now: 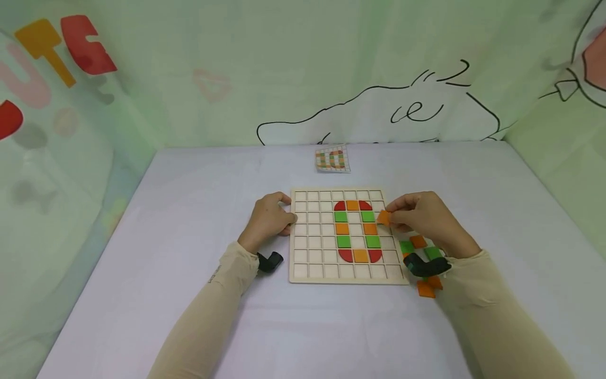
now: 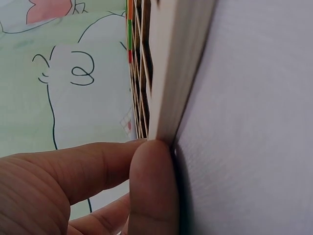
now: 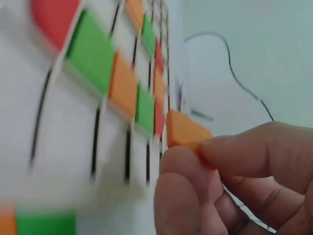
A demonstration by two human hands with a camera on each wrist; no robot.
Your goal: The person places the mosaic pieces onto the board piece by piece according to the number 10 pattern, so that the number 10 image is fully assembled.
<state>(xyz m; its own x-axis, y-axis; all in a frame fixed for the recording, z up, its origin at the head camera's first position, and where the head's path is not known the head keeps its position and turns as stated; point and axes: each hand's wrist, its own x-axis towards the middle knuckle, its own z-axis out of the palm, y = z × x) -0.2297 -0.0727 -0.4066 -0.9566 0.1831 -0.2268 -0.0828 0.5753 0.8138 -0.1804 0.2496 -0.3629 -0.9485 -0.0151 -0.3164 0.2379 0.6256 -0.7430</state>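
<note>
A pale wooden grid board (image 1: 349,280) lies on the table, with red, green and orange tiles forming an oval ring in its right half. At the board's left edge, my left hand (image 1: 267,217) grips the rim between thumb and fingers; the left wrist view shows the thumb (image 2: 154,181) against the side of the wood. My right hand (image 1: 423,216) pinches an orange square tile (image 3: 185,129) over the board's right columns, beside the upper right of the ring. The tile is tilted, and fingertips cover part of it.
Loose orange and green tiles (image 1: 426,289) lie right of the board, partly hidden under the right wrist and its black strap piece (image 1: 426,266). Behind the board, a small printed card (image 1: 333,159) shows a coloured grid pattern. A patterned curtain (image 1: 303,68) stands behind the table.
</note>
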